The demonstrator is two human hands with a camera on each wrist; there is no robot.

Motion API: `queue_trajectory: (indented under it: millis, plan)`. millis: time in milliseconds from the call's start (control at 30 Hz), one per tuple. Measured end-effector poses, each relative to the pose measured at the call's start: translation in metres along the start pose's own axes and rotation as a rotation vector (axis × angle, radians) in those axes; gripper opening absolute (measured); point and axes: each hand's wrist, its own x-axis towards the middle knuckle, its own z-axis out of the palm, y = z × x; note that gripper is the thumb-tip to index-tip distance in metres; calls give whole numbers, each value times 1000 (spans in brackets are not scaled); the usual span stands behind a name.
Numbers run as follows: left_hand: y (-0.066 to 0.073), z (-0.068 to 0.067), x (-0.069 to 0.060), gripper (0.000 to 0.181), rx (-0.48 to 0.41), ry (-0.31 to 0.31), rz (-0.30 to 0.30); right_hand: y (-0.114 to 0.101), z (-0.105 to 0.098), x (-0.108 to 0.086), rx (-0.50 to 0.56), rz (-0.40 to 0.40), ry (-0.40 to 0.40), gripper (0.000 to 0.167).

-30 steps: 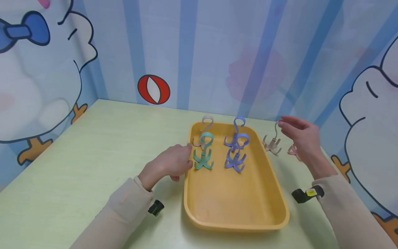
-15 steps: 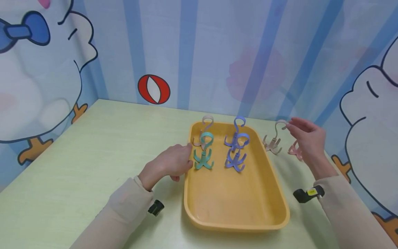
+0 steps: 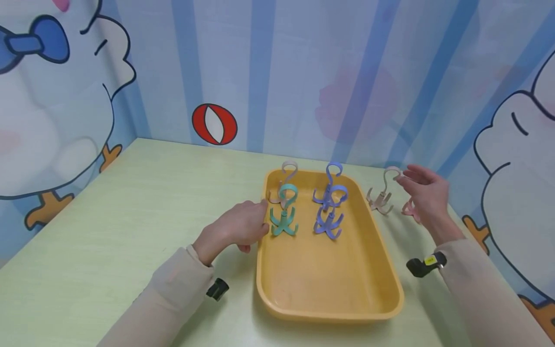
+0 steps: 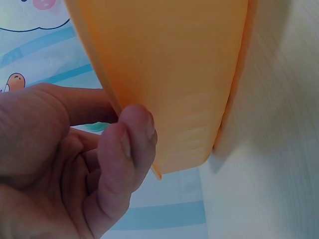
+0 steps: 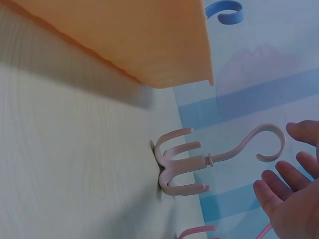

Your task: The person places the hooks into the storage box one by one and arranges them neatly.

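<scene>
My left hand [image 3: 243, 224] grips the left rim of a yellow tray [image 3: 325, 284], its thumb and fingers on either side of the wall in the left wrist view. Inside the tray stand a green claw hook hanger [image 3: 284, 226], a pale pink one [image 3: 282, 193] behind it, and two purple hangers [image 3: 328, 226] on the right. A beige claw hook hanger [image 5: 184, 167] stands upright on the table, outside the tray's right side. Beside its curled top, my right hand [image 3: 425, 195] holds nothing, its fingers parted and apart from the hook in the right wrist view.
A pink hanger [image 3: 409, 209] stands right of the beige one, partly hidden by my right hand. The pale table [image 3: 151, 202] meets a striped blue cloth backdrop [image 3: 295, 86] behind the tray. Cartoon figures are printed on the backdrop at both sides.
My right hand has let go of the beige hanger's top and moved slightly right, then a little back left. The hanger stays standing. My left hand and the tray are still.
</scene>
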Motion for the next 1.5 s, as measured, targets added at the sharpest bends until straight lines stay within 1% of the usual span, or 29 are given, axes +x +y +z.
queue_trajectory:
  millis: [33,133,233,433,533,667,833,1033,1333,1500]
  plan:
    - [0,0,0,64,0,-1,-1,1,0,1,26,11,-19,61]
    - [0,0,0,65,-4,-3,-4,4,0,4,46,38,-57,67]
    - [-1,1,0,65,-8,-1,-1,5,1,7,21,47,-72,72]
    - [-1,0,-1,64,-6,2,9,7,3,12,-26,8,-90,76]
    - [0,0,-1,65,-5,-1,6,9,4,12,-10,-17,-94,75]
    - [0,0,0,65,-6,-3,-1,12,5,13,55,-34,-105,77]
    - [-1,0,0,65,-7,0,-1,12,6,15,67,-34,-127,79]
    - [-2,0,0,65,-3,2,8,16,6,20,27,-16,-140,79]
    - [-2,0,0,64,-8,1,-1,17,8,25,-106,-32,-172,81]
    - [-2,0,1,67,-17,-8,-12,18,9,27,-120,-35,-179,80]
